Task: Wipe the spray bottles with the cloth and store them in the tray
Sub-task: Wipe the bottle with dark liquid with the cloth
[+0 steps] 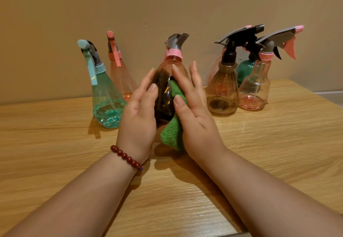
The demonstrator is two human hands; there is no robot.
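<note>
Our left hand [138, 118] grips the pink spray bottle [174, 66] from its left side. The bottle stands upright between both hands, with its neck pointing up. On its right flank, our right hand [194, 120] presses the green cloth [172, 134], thumb pinning it. We see no tray.

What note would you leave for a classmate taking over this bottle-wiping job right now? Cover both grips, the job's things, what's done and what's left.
The left grip holds the pink-collared bottle; the right grip presses the green cloth on its side.
The teal bottle, brown bottle and others stand at the back of the table.
Done: wiping under way; nothing visibly stored.
Left: finish this bottle, wipe the rest, store all; no tray is in view.
</note>
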